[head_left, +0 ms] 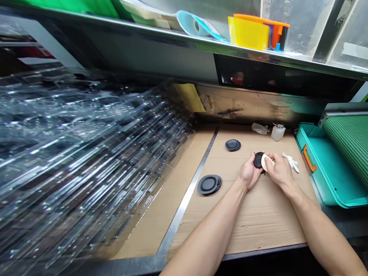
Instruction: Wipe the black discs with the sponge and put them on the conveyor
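Hands [250,172] work over cardboard [241,222] beside clear trays [86,153].

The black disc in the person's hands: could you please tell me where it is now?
In the head view, the black disc sits in the left hand above the cardboard, against a cream pad in the right hand.

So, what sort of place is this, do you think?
Probably a small factory workbench for finishing parts by hand: stacks of clear plastic trays, black round parts set out on a cardboard-covered bench, and a small plastic bottle nearby.
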`<state>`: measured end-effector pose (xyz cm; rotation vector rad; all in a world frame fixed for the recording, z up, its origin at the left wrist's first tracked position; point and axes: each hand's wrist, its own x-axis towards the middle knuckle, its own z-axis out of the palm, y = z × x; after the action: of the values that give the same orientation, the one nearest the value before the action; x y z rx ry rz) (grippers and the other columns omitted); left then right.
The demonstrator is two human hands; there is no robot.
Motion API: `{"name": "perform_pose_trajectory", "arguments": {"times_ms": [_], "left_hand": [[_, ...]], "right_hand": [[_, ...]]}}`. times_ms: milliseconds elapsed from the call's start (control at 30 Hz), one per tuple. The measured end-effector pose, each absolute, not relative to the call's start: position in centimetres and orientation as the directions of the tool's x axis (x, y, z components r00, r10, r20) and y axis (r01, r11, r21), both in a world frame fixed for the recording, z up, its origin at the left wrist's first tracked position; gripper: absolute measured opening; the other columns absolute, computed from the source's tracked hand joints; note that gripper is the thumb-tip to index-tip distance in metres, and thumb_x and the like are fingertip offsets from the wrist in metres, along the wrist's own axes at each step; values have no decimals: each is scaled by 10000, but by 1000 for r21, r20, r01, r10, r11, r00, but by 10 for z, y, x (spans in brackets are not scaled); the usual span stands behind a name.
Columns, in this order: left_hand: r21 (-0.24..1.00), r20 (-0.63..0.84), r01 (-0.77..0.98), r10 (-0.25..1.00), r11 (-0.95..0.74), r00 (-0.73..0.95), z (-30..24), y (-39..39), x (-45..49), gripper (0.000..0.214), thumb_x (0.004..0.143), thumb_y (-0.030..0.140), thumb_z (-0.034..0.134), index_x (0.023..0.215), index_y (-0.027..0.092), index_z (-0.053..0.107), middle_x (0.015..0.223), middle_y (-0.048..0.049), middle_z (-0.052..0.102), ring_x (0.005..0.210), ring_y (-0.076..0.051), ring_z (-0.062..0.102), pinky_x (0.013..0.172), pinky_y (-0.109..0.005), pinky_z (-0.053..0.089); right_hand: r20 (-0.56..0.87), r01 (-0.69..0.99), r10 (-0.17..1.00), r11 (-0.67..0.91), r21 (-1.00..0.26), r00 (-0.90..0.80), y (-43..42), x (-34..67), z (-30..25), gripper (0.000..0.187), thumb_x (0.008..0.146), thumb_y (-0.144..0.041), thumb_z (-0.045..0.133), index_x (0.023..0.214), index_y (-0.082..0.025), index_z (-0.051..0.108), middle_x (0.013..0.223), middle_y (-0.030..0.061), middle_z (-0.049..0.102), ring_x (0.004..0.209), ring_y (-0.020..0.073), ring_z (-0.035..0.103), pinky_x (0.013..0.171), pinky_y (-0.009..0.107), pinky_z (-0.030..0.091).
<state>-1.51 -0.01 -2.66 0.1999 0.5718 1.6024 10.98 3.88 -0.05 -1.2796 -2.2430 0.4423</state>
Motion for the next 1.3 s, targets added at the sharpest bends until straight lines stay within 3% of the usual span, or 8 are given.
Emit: {"name": "perform_pose_trajectory", "arguments": {"times_ms": [100, 267, 433, 600, 700, 867, 967, 1300], "left_hand": [[452, -202, -891, 977, 31, -69, -27, 0, -14, 474, 1056, 424, 349, 1119, 100, 689, 1160, -180, 729, 1155, -284, 676, 1061, -443, 507], [461, -221, -887, 966, -17, -133, -27, 1, -12, 447, 1063, 383, 337, 1108, 109, 688, 1150, -167, 740, 1163, -275, 673, 1051, -445, 518], [374, -219, -927, 972, 2, -86, -27, 1, -8, 395, 1048, 369, 379, 1112, 130, 687, 1158, -150, 736, 1174, -279, 669, 1081, -453, 502], [403, -141, -914, 984, -46, -112, -27, 0, -3, 310, 1026, 277, 434, 1182, 151, 670, 1223, -131, 714, 1212, -266, 650, 1104, -436, 480], [407, -133, -909, 979, -85, -151, -27, -2, -1, 304, 1012, 232, 449, 1222, 161, 657, 1259, -126, 702, 1225, -251, 642, 1105, -416, 475], [424, -149, -899, 972, -105, -183, -27, -2, -1, 334, 1037, 281, 405, 1203, 148, 662, 1253, -142, 702, 1224, -260, 642, 1108, -421, 472], [430, -177, -898, 967, -91, -183, -27, -2, -1, 353, 1044, 298, 395, 1206, 151, 672, 1230, -134, 714, 1234, -257, 637, 1115, -417, 472], [428, -209, -903, 968, -39, -141, -27, 1, -5, 367, 1052, 293, 371, 1054, 120, 696, 1191, -150, 718, 1213, -241, 639, 1084, -393, 505]], "right_hand": [[254, 599, 814, 563, -570, -523, 40, 111, 2, 257, 950, -422, 511, 953, -233, 685, 882, 20, 751, 816, 188, 685, 747, 259, 452], [298, 691, 890, 455, -561, -344, 43, 111, -2, 268, 953, -428, 498, 953, -219, 667, 912, 53, 754, 853, 212, 687, 767, 284, 446], [264, 620, 885, 460, -636, -384, 35, 102, -6, 267, 969, -423, 456, 1080, -234, 608, 914, 28, 741, 800, 196, 679, 717, 275, 444], [217, 587, 949, 313, -746, -230, 37, 96, -10, 258, 963, -447, 451, 1003, -231, 587, 820, 22, 715, 772, 203, 665, 701, 282, 453], [168, 522, 952, 283, -805, -256, 37, 92, -10, 256, 971, -456, 444, 986, -231, 564, 870, 31, 730, 800, 194, 676, 695, 269, 464], [210, 757, 950, 311, -574, -231, 33, 93, -2, 277, 1007, -427, 413, 1123, -228, 568, 915, 64, 743, 865, 238, 690, 729, 295, 432], [201, 808, 930, 368, -459, -309, 33, 96, 2, 296, 1019, -436, 401, 1170, -241, 565, 923, 57, 750, 841, 242, 689, 713, 296, 406], [243, 839, 894, 439, -322, -375, 44, 100, -2, 297, 1046, -423, 381, 1176, -230, 566, 1017, 72, 753, 863, 228, 686, 696, 280, 362]]}}
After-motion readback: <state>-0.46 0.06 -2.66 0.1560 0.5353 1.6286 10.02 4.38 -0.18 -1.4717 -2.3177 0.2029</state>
